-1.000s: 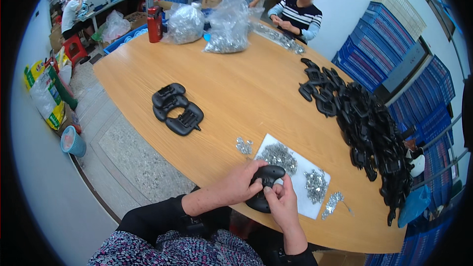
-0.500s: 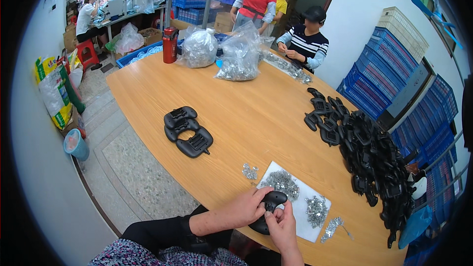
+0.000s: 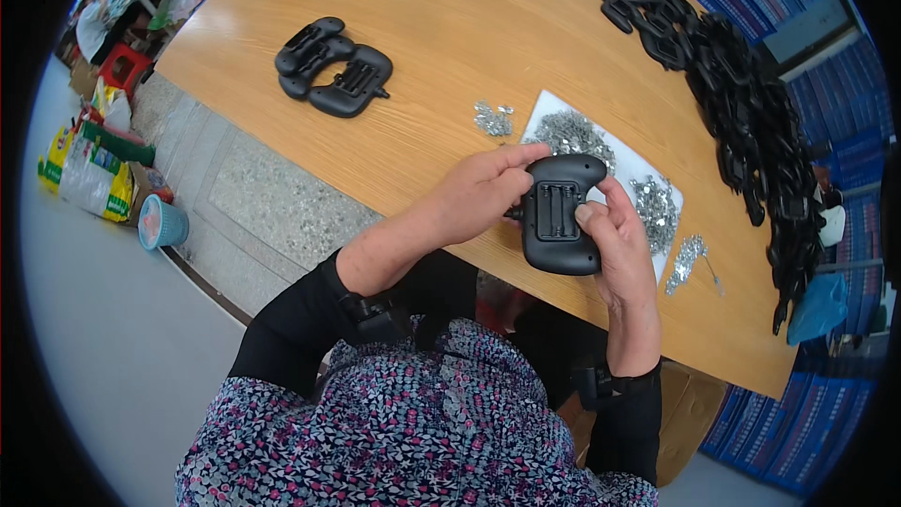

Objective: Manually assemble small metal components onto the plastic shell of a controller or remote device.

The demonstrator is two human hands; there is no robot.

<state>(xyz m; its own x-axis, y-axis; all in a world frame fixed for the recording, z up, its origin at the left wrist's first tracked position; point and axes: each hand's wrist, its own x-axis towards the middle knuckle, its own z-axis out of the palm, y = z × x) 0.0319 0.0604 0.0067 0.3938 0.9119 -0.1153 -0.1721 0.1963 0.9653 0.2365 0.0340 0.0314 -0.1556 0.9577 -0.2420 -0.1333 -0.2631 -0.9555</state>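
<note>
A black game controller (image 3: 568,261) is held between my hands above the table's near edge, its battery compartment facing up with slots in view. My left hand (image 3: 477,190) grips its upper left side. My right hand (image 3: 623,242) clasps the right side, thumb at the compartment's edge. Behind the controller, a white board (image 3: 545,107) carries two heaps of small shiny metal pieces: a larger heap (image 3: 574,133) and a smaller one (image 3: 655,211). Left of the board lies a small cluster of metal pieces (image 3: 493,119); more loose pieces (image 3: 686,265) lie to its right.
Several finished-looking black controllers (image 3: 357,84) lie together at the left of the wooden table (image 3: 450,47). A long heap of black controllers (image 3: 741,113) runs along the right side. A blue plastic bag (image 3: 818,308) hangs by the right edge; blue crates (image 3: 779,427) stand beyond.
My view has tilted down. The controller has been raised and turned so its battery compartment faces up, and my right hand has shifted from its front to its right side.
</note>
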